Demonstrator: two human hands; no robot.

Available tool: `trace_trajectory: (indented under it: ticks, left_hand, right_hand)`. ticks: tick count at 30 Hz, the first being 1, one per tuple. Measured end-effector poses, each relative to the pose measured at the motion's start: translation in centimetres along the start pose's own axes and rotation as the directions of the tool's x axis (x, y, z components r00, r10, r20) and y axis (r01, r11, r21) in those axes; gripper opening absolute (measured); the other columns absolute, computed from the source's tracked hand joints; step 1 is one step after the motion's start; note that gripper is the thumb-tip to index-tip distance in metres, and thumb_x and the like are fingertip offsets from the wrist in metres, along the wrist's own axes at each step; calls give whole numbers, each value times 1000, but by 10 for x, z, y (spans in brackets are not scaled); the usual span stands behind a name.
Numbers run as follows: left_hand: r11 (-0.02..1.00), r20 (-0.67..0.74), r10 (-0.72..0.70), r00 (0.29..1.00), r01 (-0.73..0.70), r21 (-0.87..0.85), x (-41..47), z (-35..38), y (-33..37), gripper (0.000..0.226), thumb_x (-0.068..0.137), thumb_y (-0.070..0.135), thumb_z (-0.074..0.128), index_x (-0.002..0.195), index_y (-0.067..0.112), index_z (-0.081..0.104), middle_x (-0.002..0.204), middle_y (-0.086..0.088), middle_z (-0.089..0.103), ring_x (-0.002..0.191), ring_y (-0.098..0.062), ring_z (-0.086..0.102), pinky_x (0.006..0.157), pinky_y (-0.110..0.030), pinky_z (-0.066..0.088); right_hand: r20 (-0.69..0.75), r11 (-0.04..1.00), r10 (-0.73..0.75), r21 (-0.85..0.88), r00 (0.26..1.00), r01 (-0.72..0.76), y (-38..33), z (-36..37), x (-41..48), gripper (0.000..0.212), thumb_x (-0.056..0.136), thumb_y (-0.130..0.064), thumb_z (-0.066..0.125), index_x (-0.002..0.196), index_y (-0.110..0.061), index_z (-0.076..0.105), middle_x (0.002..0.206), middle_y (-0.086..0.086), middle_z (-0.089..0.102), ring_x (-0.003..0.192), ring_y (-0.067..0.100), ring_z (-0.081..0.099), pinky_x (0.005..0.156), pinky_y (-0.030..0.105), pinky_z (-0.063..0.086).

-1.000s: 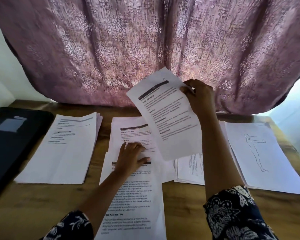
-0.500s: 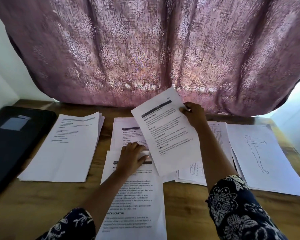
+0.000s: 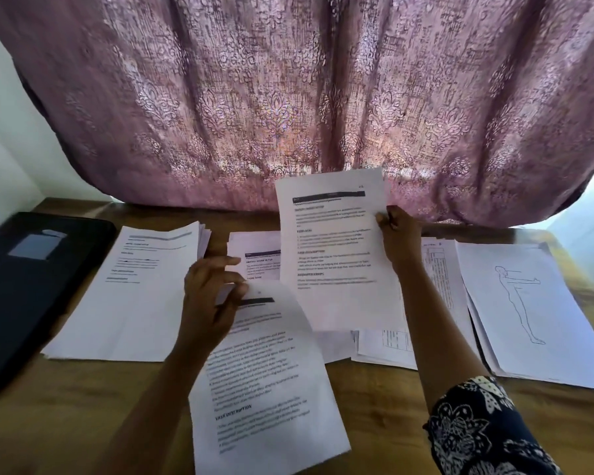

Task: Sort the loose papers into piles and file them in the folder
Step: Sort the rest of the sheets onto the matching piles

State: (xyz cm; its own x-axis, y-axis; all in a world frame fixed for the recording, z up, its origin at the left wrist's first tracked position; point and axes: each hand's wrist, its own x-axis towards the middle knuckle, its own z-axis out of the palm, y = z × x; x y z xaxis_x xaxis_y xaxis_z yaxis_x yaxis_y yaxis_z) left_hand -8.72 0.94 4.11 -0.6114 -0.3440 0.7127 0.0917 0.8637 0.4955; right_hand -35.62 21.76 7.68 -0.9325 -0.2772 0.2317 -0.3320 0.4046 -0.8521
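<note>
- Since half a second before, the left hand (image 3: 213, 296) had come off the papers it pressed flat and now pinched the top edge of the near sheet (image 3: 264, 389), whose top corner curled up off the table (image 3: 374, 406).
- Left thumb and fingers (image 3: 227, 262) were curled close together around that edge. The rest of the near sheet ran from them back toward the person, its lower part lying on the table.
- Meanwhile the right hand (image 3: 398, 238) had swung its held sheet (image 3: 336, 252) from a tilt to nearly upright, printed side toward the camera.
- Right fingers were curled on the held sheet's right edge, thumb in front. The sheet spread leftward from them, up in the air.
- Just beyond the left fingertips lay the middle pile (image 3: 254, 248), partly hidden behind the held sheet.
- Just left of the left hand lay the left pile (image 3: 134, 296), and further left the black folder (image 3: 21, 296), lying flat at the table's edge.
- Under and right of the right wrist lay the grid pile (image 3: 436, 269). The drawing pile (image 3: 522, 303), an outlined figure on top, lay right of that, overlapping it.
- A patterned sleeve (image 3: 477, 430) covered the right forearm near the camera, and a mauve curtain (image 3: 288, 97) hung behind the table, past both hands.
</note>
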Motion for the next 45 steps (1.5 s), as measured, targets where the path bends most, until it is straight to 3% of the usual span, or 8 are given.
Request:
trace_trajectory:
  ticks: [10, 18, 23, 26, 33, 36, 40, 45]
  left_hand:
    - [996, 237, -84, 968, 77, 39, 41, 65, -17, 24, 93, 35, 54, 93, 13, 64, 136, -8, 56, 126, -26, 51, 111, -52, 33]
    - [949, 427, -310, 849, 306, 81, 16, 82, -34, 18, 88, 36, 65, 99, 22, 63, 104, -1, 72, 79, -11, 64, 83, -33, 56]
    - [922, 407, -380, 831, 376, 92, 3, 86, -44, 22, 87, 30, 68, 107, 21, 70, 114, -3, 70, 98, -21, 66, 98, -39, 48]
    - [922, 438, -385, 812, 357, 149, 10, 85, -50, 24, 88, 32, 66, 105, 17, 73, 113, -2, 70, 99, -20, 65, 94, -29, 46]
    - [893, 497, -450, 742, 387, 232, 38, 86, -63, 30, 92, 47, 56, 98, 21, 68, 101, 5, 65, 86, -12, 58, 76, -26, 50]
    - [921, 491, -388, 780, 313, 231, 69, 105, -78, 29, 91, 40, 62, 112, 21, 66, 117, 0, 65, 103, -20, 61, 84, -32, 50]
    - [889, 601, -438, 669, 224, 399, 100, 127, -104, 62, 85, 52, 65, 138, 26, 45, 146, -4, 46, 129, -29, 47, 99, -39, 43]
    - [891, 559, -421, 714, 211, 402, 92, 134, -116, 57, 82, 58, 64, 124, 21, 58, 134, -3, 55, 123, -27, 48, 96, -40, 44]
  right_hand:
    - [514, 906, 319, 81, 796, -416, -10, 49, -92, 19, 89, -9, 52, 99, -12, 68, 97, 11, 71, 85, 30, 69, 72, 42, 57]
    - [637, 799, 449, 29, 627, -601, -8, 56, -141, 18, 99, -10, 45, 105, -4, 61, 95, 8, 66, 80, 19, 65, 65, 23, 57]
    - [348, 942, 167, -333, 922, -45, -3, 63, -116, 20, 98, -25, 53, 103, -13, 67, 101, 3, 71, 82, 16, 67, 83, 26, 54]
    - [284, 948, 22, -309, 959, 70, 0, 75, -92, 23, 96, -22, 55, 117, -16, 63, 126, 2, 62, 109, 20, 60, 94, 25, 44]
    - [184, 967, 183, -210, 966, -143, 6, 103, -78, 48, 95, -16, 55, 140, -18, 40, 141, 5, 48, 128, 32, 45, 107, 50, 39]
    - [226, 946, 252, -260, 941, -191, 6, 104, -80, 52, 94, -14, 56, 142, -15, 34, 143, 7, 43, 129, 32, 39, 107, 46, 36]
    - [173, 941, 262, -266, 949, -211, 7, 115, -79, 51, 91, -13, 60, 137, -18, 39, 139, 4, 46, 125, 28, 42, 105, 44, 39]
    - [43, 921, 388, -45, 921, -386, 10, 129, -82, 36, 93, -12, 55, 127, -22, 49, 124, 3, 52, 113, 25, 51, 102, 49, 46]
